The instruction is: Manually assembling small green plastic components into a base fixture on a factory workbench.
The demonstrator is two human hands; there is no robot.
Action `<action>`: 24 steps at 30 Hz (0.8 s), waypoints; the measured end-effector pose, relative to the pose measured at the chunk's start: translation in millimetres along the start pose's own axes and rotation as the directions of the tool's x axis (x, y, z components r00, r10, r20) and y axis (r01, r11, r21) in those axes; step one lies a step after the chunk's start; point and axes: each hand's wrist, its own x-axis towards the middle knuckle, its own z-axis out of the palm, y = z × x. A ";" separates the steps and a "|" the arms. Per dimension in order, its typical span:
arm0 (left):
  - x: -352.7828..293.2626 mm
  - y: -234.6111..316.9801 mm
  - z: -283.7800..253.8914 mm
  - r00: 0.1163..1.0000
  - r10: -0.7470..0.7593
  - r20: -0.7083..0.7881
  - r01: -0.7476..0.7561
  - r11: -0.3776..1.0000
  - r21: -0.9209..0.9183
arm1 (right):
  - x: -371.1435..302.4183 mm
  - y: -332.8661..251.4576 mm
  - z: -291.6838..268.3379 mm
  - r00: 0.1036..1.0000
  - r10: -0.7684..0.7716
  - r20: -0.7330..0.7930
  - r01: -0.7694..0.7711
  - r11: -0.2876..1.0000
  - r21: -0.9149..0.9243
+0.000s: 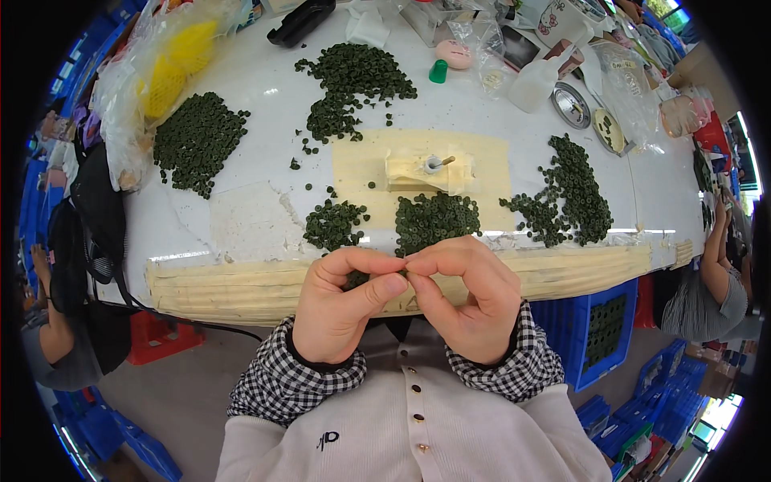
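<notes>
My left hand (332, 309) and my right hand (475, 296) meet over the table's near edge, thumbs and forefingers pinched together. Between the fingertips shows a bit of a small dark green piece (404, 273), mostly covered by the fingers. Just beyond my hands lies a pile of small dark green rings (438, 222), and a smaller pile (332, 226) sits to its left. Some dark green pieces also show under my left fingers. Behind the piles stands a tape-covered block (401, 169) with a short upright pin (439, 163) on it.
More green heaps lie at the far left (201, 140), back middle (357, 76) and right (580, 193). A white bottle (533, 87), round tins (570, 105) and plastic bags crowd the back right. Beige padding (241, 287) lines the near edge. A blue crate (598, 333) stands below, right; people work at both sides.
</notes>
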 end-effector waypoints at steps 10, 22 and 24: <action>3.5 1.3 -3.4 0.989 0.122 0.078 -0.137 0.964 0.229 | 1.6 7.8 -9.6 0.986 0.062 0.153 -0.099 0.964 0.247; 4.0 12.9 -6.8 0.991 -0.044 0.130 -0.027 0.866 0.500 | 10.6 6.8 -21.9 0.956 -0.138 0.259 0.127 0.990 0.060; 2.5 15.8 -3.3 0.993 0.004 0.120 -0.073 0.814 0.577 | 9.8 8.7 -20.4 0.949 -0.198 0.247 0.212 0.977 -0.033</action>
